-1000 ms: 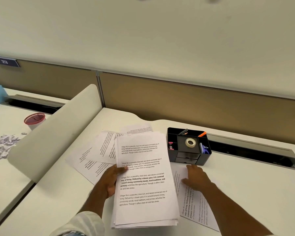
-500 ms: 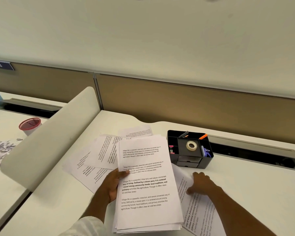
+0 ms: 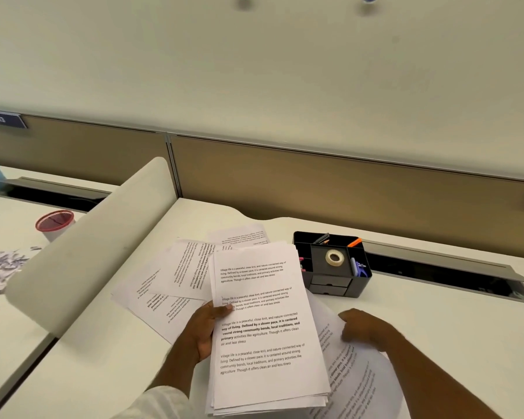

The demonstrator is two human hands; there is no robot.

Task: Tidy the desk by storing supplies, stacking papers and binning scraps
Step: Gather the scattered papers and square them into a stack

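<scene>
My left hand (image 3: 203, 331) grips the left edge of a thick stack of printed papers (image 3: 263, 331), thumb on top, holding it just above the white desk (image 3: 436, 316). To the right, my right hand (image 3: 362, 328) pinches the upper edge of a single printed sheet (image 3: 360, 385) and lifts it off the desk; part of that sheet runs under the stack. Several loose printed sheets (image 3: 179, 273) lie fanned out behind and left of the stack. A black desk organizer (image 3: 330, 264) stands behind the stack, holding a tape roll (image 3: 335, 257), pens and an orange marker.
A curved white divider (image 3: 103, 237) rises on the left. Beyond it, on the neighbouring desk, stand a red mesh cup (image 3: 55, 222) and a heap of paper scraps (image 3: 0, 267). A brown partition wall (image 3: 345, 189) and an open cable slot (image 3: 451, 276) run along the back.
My right hand has slid back toward me along the single sheet and raised its edge off the desk. The stack in my left hand has shifted slightly nearer.
</scene>
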